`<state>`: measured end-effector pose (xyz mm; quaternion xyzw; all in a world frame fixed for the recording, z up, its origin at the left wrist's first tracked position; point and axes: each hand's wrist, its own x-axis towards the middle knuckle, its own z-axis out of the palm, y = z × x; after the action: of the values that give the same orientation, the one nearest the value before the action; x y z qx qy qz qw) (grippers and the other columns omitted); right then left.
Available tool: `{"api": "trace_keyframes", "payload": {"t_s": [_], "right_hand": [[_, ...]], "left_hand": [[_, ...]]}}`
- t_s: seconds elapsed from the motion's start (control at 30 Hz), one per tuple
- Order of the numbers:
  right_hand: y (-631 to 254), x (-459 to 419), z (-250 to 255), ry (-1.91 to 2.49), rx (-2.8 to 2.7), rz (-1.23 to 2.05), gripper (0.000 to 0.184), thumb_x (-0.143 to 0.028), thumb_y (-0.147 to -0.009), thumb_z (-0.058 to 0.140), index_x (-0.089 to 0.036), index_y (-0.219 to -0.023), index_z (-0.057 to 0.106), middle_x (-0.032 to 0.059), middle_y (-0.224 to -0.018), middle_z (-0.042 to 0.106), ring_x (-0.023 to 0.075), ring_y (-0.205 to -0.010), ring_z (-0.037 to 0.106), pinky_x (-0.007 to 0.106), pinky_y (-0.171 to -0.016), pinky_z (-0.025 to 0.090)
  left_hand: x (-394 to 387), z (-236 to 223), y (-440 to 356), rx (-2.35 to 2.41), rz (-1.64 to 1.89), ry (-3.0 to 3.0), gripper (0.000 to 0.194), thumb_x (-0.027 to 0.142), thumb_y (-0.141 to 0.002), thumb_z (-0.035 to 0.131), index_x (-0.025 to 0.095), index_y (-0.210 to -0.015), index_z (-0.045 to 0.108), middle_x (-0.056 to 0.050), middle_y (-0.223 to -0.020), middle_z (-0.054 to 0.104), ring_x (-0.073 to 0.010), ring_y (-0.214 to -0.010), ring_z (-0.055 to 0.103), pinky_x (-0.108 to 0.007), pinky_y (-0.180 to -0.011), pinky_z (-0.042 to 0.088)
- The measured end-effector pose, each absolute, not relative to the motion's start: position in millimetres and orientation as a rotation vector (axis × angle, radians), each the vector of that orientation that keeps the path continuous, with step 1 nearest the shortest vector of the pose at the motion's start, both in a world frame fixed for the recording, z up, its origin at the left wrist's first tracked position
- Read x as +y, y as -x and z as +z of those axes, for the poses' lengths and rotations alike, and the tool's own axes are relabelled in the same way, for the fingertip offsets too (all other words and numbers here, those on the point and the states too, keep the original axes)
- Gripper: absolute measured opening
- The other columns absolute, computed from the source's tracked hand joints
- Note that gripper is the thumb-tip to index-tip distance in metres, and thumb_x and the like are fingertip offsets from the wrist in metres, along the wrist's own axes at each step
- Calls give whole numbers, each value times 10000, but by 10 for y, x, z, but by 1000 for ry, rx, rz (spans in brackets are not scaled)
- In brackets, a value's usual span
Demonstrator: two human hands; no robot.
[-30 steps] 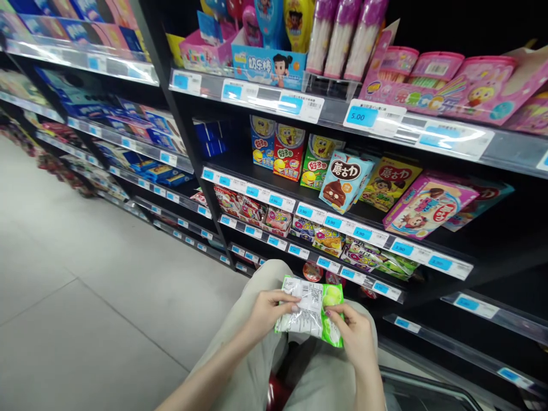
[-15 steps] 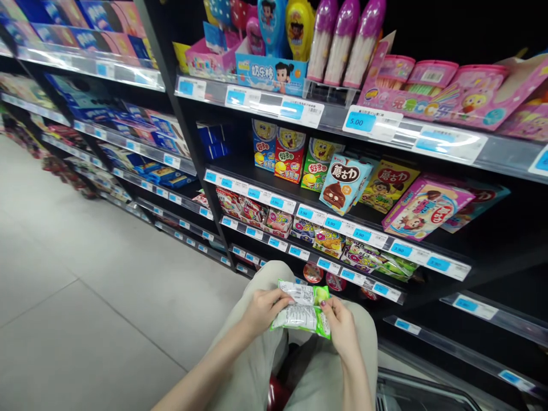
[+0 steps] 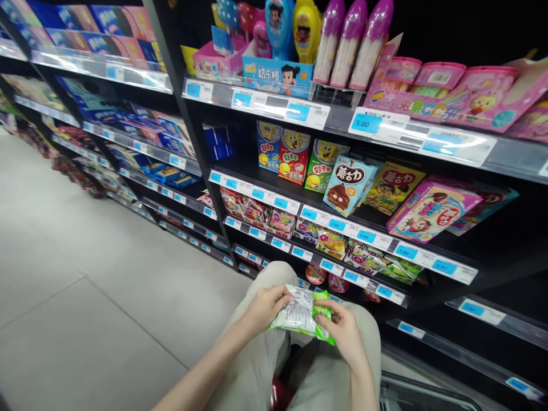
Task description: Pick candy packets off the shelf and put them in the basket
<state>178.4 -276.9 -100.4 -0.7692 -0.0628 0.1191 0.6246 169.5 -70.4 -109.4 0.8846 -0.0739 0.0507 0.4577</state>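
Note:
I hold a small green and white snack packet (image 3: 302,313) over my knees, its printed white back facing up. My left hand (image 3: 266,308) pinches its left edge with thumb and fingers. My right hand (image 3: 342,332) grips its right side, fingers curled under the green part. Both hands are closed on the packet in front of my beige trousers (image 3: 257,371).
Black store shelves (image 3: 342,228) with blue price tags run along the right, stocked with bright snack boxes such as a blue chocolate snack box (image 3: 347,184) and a pink box (image 3: 430,210). Grey tiled floor (image 3: 77,274) lies to the left. A basket rim (image 3: 428,394) shows at bottom right.
The packet has been tilted and drawn lower and closer, and now looks more crumpled between both hands. The view has shifted slightly along the shelves.

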Motion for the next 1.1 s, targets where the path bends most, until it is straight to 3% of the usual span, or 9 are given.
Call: {"api": "trace_keyframes", "payload": {"t_s": [0.07,0.27,0.43,0.77,0.93,1.1], "right_hand": [[-1791,-2778,-1034,1796,-158,286,182,-299,-670,633,-170,-791,678,58,-841,661,201,-764,582,268,-672,435],[-1798,-2770,-1096,2018,-184,212,237,-365,-791,492,-157,-708,570,11,-631,571,132,-568,470,230,-534,325],[-1758,-2854,-1001,2008,-236,284,244,-378,-815,434,-182,-671,428,-24,-574,462,117,-540,402,224,-508,282],[-1724,-2840,-876,2186,-200,181,310,-450,-825,349,-194,-654,378,3,-573,482,142,-540,433,244,-517,283],[-1677,-2849,-803,2172,-189,219,304,-460,-825,336,-195,-683,379,10,-623,488,149,-582,437,245,-540,298],[-1648,-2863,-768,2062,-213,268,274,-439,-835,363,-193,-714,377,-5,-645,466,133,-596,419,232,-547,297]], "left_hand": [[-714,-1069,-1690,-208,106,-2212,222,278,-833,454,164,-668,547,45,-511,470,-66,-462,383,-171,-466,276],[-681,-1024,-1680,-329,89,-2336,228,295,-872,423,167,-722,538,32,-542,516,-77,-469,454,-168,-467,292],[-651,-1034,-1636,-634,306,-2428,257,314,-886,404,159,-720,525,-5,-597,577,-97,-478,498,-187,-490,322],[-762,-943,-1623,-13,8,-2134,265,335,-791,494,140,-612,500,49,-487,396,-65,-469,328,-173,-464,235],[-802,-950,-1637,104,-107,-1851,278,383,-727,543,128,-625,504,38,-518,420,-70,-479,321,-175,-444,227],[-789,-828,-1587,0,39,-2008,236,319,-755,532,134,-609,519,36,-531,452,-68,-508,355,-166,-497,270]]}}
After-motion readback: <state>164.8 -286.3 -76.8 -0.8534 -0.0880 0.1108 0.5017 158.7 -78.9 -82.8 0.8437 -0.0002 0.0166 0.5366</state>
